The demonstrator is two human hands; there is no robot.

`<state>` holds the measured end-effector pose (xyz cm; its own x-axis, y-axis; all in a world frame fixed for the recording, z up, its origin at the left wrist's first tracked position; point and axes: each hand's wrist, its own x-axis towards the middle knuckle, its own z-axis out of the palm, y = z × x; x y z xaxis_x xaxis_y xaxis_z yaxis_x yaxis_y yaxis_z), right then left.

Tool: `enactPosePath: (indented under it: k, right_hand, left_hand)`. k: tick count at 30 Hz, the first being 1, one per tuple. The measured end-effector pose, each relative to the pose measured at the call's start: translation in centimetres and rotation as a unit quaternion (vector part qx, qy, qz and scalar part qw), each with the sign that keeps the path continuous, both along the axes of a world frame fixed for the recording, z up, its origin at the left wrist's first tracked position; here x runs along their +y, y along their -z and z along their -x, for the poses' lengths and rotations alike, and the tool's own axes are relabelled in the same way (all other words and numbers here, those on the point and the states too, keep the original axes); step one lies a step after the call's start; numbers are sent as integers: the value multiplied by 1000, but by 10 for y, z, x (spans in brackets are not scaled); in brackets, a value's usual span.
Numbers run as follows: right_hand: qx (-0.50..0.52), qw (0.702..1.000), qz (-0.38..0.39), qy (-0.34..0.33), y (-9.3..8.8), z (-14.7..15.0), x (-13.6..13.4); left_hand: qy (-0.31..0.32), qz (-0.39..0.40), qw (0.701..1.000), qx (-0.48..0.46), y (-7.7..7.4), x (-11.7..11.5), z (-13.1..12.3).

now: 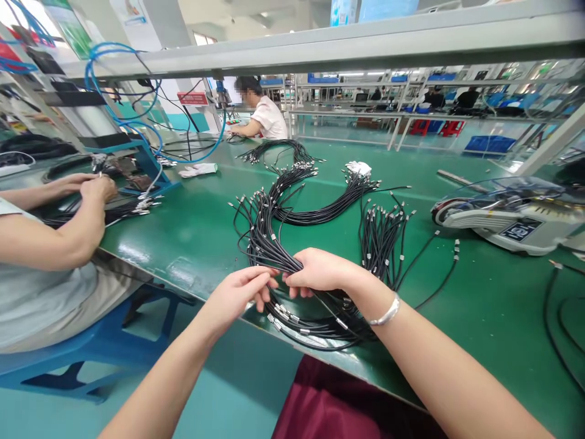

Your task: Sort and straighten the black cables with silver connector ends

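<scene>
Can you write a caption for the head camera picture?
Both hands, left hand and right hand, grip black cables on a green table.

Cable bundle — black, silver metal ends. Table — glossy green. Stool — blue. Bracelet — silver. Tape dispenser — white and grey.

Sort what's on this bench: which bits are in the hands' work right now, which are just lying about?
In hand:
left hand and right hand, both gripping the black cable bundle

Lying about:
second cable bunch
far cable pile
white glove
tape dispenser
co-worker's cables at left
</scene>
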<state>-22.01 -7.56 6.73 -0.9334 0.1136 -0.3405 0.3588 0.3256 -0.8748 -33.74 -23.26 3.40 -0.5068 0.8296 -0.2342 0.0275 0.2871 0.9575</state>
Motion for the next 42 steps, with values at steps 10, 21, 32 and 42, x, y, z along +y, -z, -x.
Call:
enactPosePath:
  k: [10,21,32,42]
  right_hand:
    - [52,997,27,-45,-7,-6,10]
    - [41,999,-3,-12,-8,-6,5]
    - [41,998,-25,-34,-3,-5,0]
    - [28,999,-33,-12,-1,-3,-2]
  left_hand:
    - [211,-76,799,558,36,-24,19]
    - [187,-83,783,587,29,-29,36]
    - [248,-67,787,560,33,-25,4]
    - [305,-20,830,467,-2,-2,15]
